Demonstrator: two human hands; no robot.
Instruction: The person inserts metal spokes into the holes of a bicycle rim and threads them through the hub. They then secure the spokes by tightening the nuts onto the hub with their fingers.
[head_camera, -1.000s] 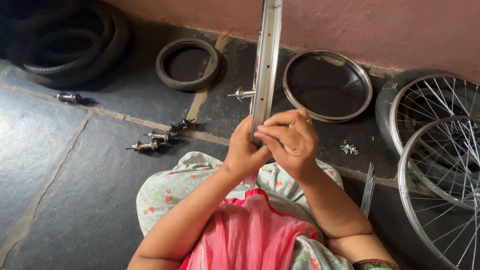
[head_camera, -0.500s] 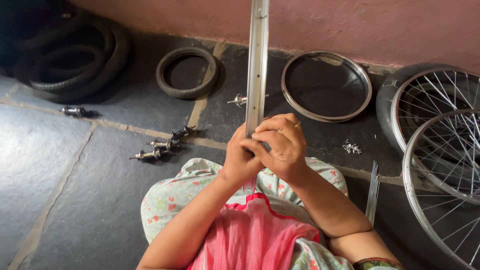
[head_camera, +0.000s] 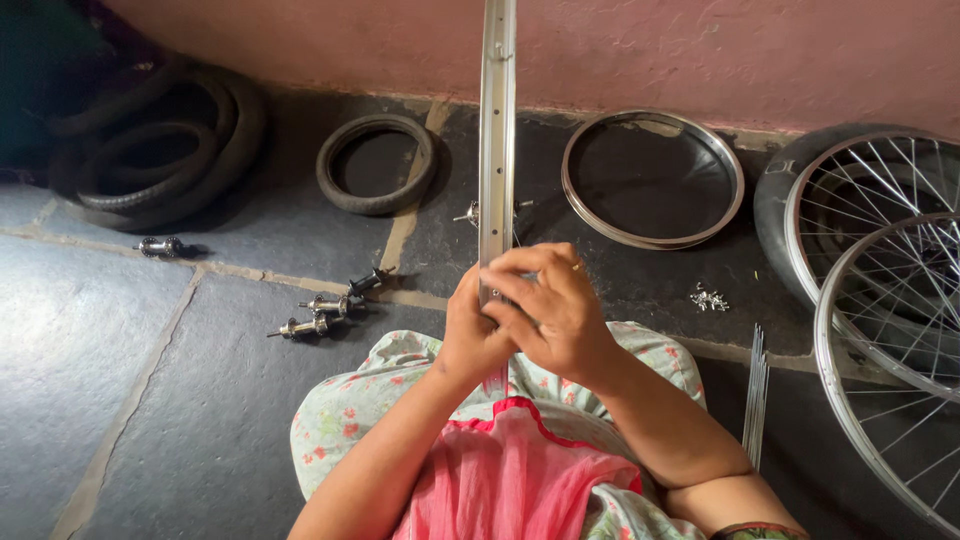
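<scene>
Both hands have slid a little lower and left on the upright rim since a moment ago.

Left hand (head_camera: 470, 335) and right hand (head_camera: 548, 305) curl closed around the silver wheel rim (head_camera: 496, 130) above the lap; beyond lie axle hubs (head_camera: 325, 305), a small tyre (head_camera: 375, 163), a bare rim (head_camera: 652, 180) by the wall.

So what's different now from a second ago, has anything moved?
Little. The upright metal rim, which leaned slightly to the right, now stands straight. Both hands, left hand and right hand, keep their grip on its lower part, the right hand's fingers shifting a bit. The loose rim, small tyre, hubs and spoked wheels on the floor lie as before.
</scene>
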